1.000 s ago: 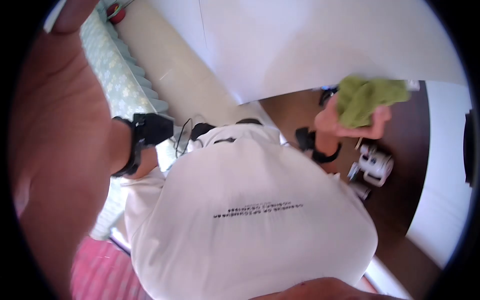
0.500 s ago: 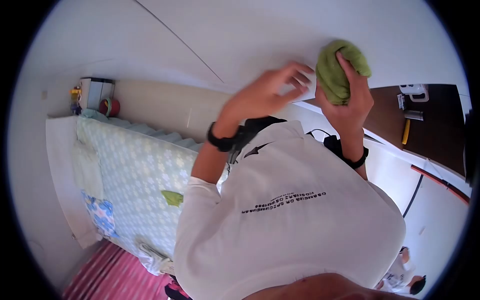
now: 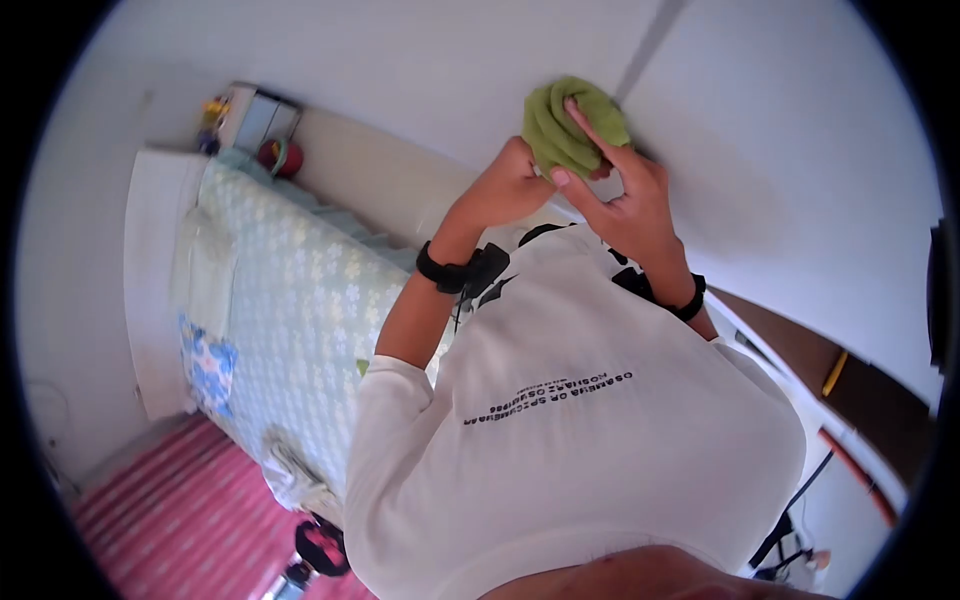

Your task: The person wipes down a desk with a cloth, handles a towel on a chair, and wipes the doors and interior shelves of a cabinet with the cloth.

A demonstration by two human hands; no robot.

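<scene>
A folded, bunched-up green cloth (image 3: 565, 130) is held up in front of a white surface. My right hand (image 3: 635, 200) grips it from the right, one finger stretched across its face and the thumb near its lower edge. From the left, my left hand (image 3: 505, 185) is closed at the cloth's lower left edge, its fingertips hidden behind the fabric. Both wrists wear black bands.
On the left stands a bed (image 3: 300, 290) with a floral sheet, a blue-patterned pillow (image 3: 210, 365) and crumpled clothes. A red container (image 3: 280, 157) sits beyond it. At right are a dark brown shelf (image 3: 800, 355) and a yellow object (image 3: 835, 373). Part of another person shows lower right.
The cloth and my right hand have moved left in view. My left hand, apart from the cloth before with fingers spread, has closed on its edge. The view has turned, and less of the shelf shows.
</scene>
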